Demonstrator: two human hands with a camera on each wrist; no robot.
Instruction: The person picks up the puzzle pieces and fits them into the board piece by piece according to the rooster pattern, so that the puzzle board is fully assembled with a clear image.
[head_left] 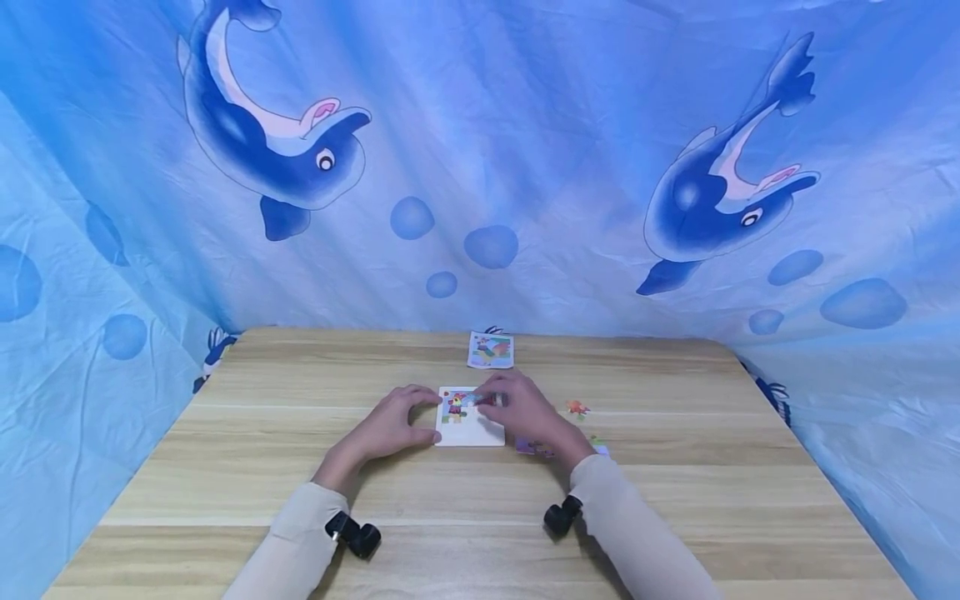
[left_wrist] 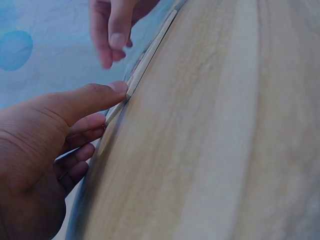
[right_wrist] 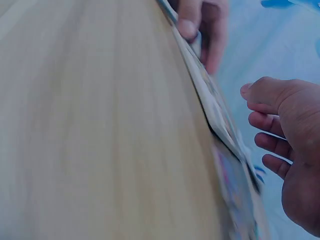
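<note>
A white jigsaw puzzle board [head_left: 468,434] lies on the table, its upper left filled with colourful pieces that show a red and yellow figure [head_left: 456,404]. My left hand [head_left: 392,422] holds the board's left side, thumb at the near corner and fingers farther up the edge. In the left wrist view, the left thumb [left_wrist: 102,95] touches the board's rim. Over the board's upper right, my right hand [head_left: 519,406] has its fingers loosely bent. No piece shows between its fingertips in the right wrist view, where the right hand [right_wrist: 295,135] stands apart from the board.
Behind the board lies a printed picture card [head_left: 491,351]. Loose pieces lie to the right: an orange one [head_left: 577,407], purple ones [head_left: 527,447] partly behind the right forearm, and a pale one [head_left: 602,450]. A blue dolphin-print curtain [head_left: 570,167] hangs behind the wooden table [head_left: 345,367].
</note>
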